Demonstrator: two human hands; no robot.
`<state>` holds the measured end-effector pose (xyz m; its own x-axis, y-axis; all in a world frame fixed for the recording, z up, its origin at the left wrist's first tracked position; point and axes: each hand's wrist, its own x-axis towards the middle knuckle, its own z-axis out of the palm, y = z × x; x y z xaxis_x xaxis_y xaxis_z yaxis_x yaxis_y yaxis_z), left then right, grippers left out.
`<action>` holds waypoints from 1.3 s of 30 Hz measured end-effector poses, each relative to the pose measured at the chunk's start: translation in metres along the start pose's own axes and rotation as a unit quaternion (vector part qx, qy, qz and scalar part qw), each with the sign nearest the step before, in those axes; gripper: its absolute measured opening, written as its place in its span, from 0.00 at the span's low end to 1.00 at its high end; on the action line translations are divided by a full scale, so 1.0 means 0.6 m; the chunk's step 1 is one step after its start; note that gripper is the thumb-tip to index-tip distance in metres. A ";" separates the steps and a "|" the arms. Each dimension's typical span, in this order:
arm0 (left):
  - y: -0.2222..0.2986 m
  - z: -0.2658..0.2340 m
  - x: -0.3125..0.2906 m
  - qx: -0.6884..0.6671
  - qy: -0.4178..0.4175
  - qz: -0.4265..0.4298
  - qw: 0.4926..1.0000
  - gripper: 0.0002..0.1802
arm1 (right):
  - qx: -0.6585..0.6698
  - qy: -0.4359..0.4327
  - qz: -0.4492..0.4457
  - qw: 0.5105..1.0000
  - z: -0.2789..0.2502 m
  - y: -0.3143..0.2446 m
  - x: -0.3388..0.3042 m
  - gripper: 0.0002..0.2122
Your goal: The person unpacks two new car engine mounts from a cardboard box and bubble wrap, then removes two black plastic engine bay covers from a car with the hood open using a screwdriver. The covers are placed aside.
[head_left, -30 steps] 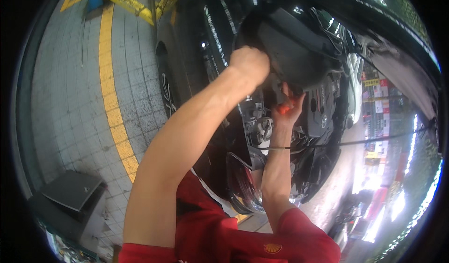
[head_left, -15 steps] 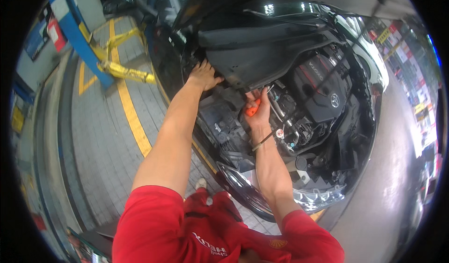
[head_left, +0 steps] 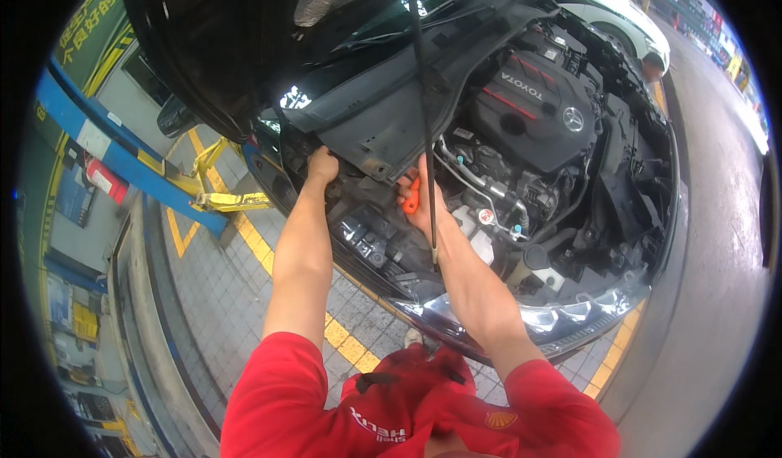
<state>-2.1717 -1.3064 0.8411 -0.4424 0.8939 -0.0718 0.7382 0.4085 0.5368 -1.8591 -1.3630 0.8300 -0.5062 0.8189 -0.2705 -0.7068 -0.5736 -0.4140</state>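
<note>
A wide black plastic cowl panel [head_left: 358, 136] lies tilted across the rear of the open engine bay, below the windscreen. At its left corner is my left hand [head_left: 323, 165], its back showing and its fingers mostly out of sight. My right hand [head_left: 421, 205] is closed around an orange-handled tool [head_left: 413, 197], close to the panel's front right corner. The tool's working end cannot be made out. A thin dark prop rod [head_left: 422, 75] passes in front of my right wrist. Right of that hand sit hoses, metal pipes and the black engine cover [head_left: 529, 104].
The raised hood [head_left: 204, 51] hangs at upper left. The headlight [head_left: 570, 315] borders the bay at the front. A blue lift post [head_left: 122, 153] with a yellow arm [head_left: 232, 201] stands left of the car. Another person's head [head_left: 652, 67] and a white car [head_left: 595, 2] appear beyond.
The view has shifted, showing more of the windscreen and hood. My left hand's fingers, spread before, are now tucked from sight. My right hand still grips the orange handle near the panel corner.
</note>
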 end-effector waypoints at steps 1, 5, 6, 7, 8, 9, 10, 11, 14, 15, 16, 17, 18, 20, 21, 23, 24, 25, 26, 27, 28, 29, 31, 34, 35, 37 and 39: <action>-0.002 0.000 0.003 -0.122 0.008 -0.022 0.992 0.23 | -0.016 0.009 0.004 1.000 0.006 -0.001 -0.003 0.26; 0.016 0.011 0.023 -0.571 0.010 -0.065 0.818 0.25 | -0.094 0.051 -0.012 0.994 0.027 -0.004 -0.014 0.25; 0.025 0.020 0.028 -0.559 0.042 -0.046 0.827 0.31 | -0.105 0.052 -0.022 0.993 0.030 -0.005 -0.014 0.24; 0.034 0.030 0.034 -0.548 0.087 -0.025 0.832 0.36 | -0.112 0.061 -0.015 0.992 0.031 -0.005 -0.015 0.22; 0.038 0.033 0.039 -0.530 0.104 -0.027 0.841 0.42 | -0.114 0.053 -0.014 0.992 0.032 -0.006 -0.014 0.22; 0.041 0.042 0.041 -0.510 0.129 -0.057 0.848 0.42 | -0.119 0.051 -0.011 0.992 0.031 -0.007 -0.014 0.22; 0.039 0.042 0.042 -0.539 0.116 -0.028 0.834 0.40 | -0.129 0.070 0.004 0.989 0.030 -0.007 -0.013 0.22; 0.037 0.044 0.042 -0.568 0.087 -0.002 0.818 0.38 | -0.128 0.051 -0.017 0.990 0.028 -0.008 -0.012 0.22; 0.030 0.043 0.040 -0.567 0.084 0.035 0.819 0.32 | -0.133 0.051 -0.031 0.989 0.024 -0.008 -0.012 0.20; 0.028 0.043 0.036 -0.556 0.088 0.036 0.826 0.32 | -0.138 0.068 -0.037 0.987 0.023 -0.006 -0.013 0.20; 0.028 0.042 0.033 -0.546 0.081 0.026 0.833 0.32 | -0.163 0.089 -0.032 0.982 0.022 -0.007 -0.015 0.21; 0.029 0.041 0.029 -0.529 0.098 0.029 0.843 0.31 | -0.149 0.075 -0.032 0.985 0.023 -0.005 -0.016 0.21; 0.032 0.039 0.026 -0.511 0.103 0.022 0.853 0.31 | -0.141 0.075 -0.040 0.986 0.022 -0.006 -0.019 0.21; 0.040 0.039 0.019 -0.517 0.102 0.007 0.850 0.31 | -0.146 0.080 -0.043 0.985 0.023 -0.005 -0.022 0.21; 0.043 0.038 0.016 -0.536 0.093 0.001 0.839 0.31 | -0.151 0.082 -0.036 0.985 0.024 -0.005 -0.022 0.21; 0.047 0.037 0.014 -0.565 0.084 0.006 0.821 0.31 | -0.131 0.076 -0.034 0.988 0.024 -0.005 -0.022 0.21; 0.049 0.038 0.014 -0.571 0.083 0.020 0.816 0.32 | -0.129 0.084 -0.042 0.987 0.024 -0.005 -0.021 0.21; 0.048 0.038 0.013 -0.576 0.082 0.016 0.813 0.32 | -0.129 0.071 -0.048 0.988 0.023 -0.005 -0.021 0.20; 0.047 0.038 0.014 -0.580 0.084 0.012 0.810 0.33 | -0.128 0.077 -0.044 0.988 0.022 -0.004 -0.020 0.19; 0.046 0.038 0.015 -0.591 0.075 0.033 0.803 0.35 | -0.120 0.080 -0.054 0.988 0.021 -0.004 -0.020 0.19; 0.044 0.039 0.016 -0.572 0.090 0.039 0.815 0.34 | -0.113 0.089 -0.057 0.988 0.019 -0.003 -0.019 0.18; 0.043 0.039 0.017 -0.553 0.101 0.042 0.826 0.33 | -0.106 0.100 -0.052 0.988 0.017 -0.002 -0.018 0.17; 0.040 0.041 0.018 -0.549 0.107 0.042 0.828 0.34 | -0.122 0.115 -0.045 0.985 0.013 0.000 -0.015 0.17; 0.043 0.043 0.016 -0.575 0.105 0.042 0.810 0.40 | -0.126 0.131 -0.046 0.982 0.009 0.001 -0.010 0.17; 0.044 0.043 0.016 -0.574 0.112 0.049 0.810 0.41 | -0.122 0.131 -0.051 0.982 0.008 0.001 -0.007 0.17; 0.047 0.042 0.015 -0.572 0.118 0.057 0.810 0.42 | -0.119 0.120 -0.055 0.984 0.005 0.000 -0.003 0.16; 0.047 0.043 0.013 -0.574 0.119 0.057 0.808 0.43 | -0.112 0.115 -0.031 0.987 0.002 0.001 -0.001 0.15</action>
<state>-2.1413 -1.2833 0.8341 -0.5921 0.7964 0.1231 -0.1180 -0.2368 0.9644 -1.8598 -1.3637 0.8313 -0.3215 0.8499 -0.4176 -0.5931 -0.5245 -0.6109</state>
